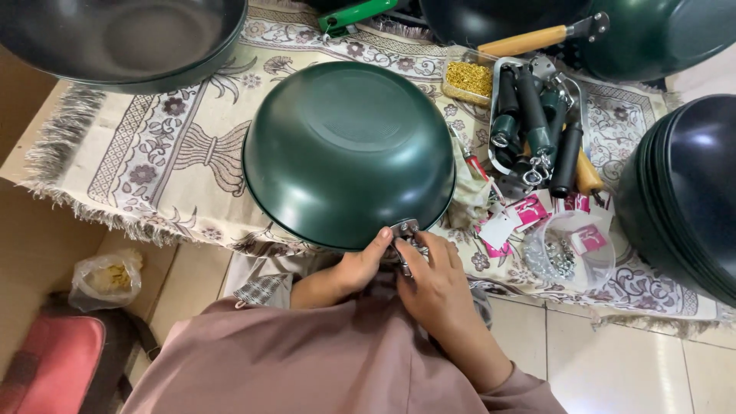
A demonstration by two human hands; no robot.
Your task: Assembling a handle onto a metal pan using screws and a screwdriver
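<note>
A dark green pan point(349, 153) lies upside down on a patterned cloth point(153, 161) in front of me. A metal handle bracket point(405, 230) sticks out from its near rim. My left hand point(359, 267) holds the pan's rim right beside that bracket, thumb on the edge. My right hand point(437, 284) has its fingers closed around the bracket and a small metal part below it; what lies under the fingers is hidden.
A metal tray point(498, 84) of black and green handles stands at right. Beside it are a box of gold screws point(469, 78), a clear bag of small metal parts point(563, 257) and pink tags point(529, 211). More pans point(682, 184) are stacked around.
</note>
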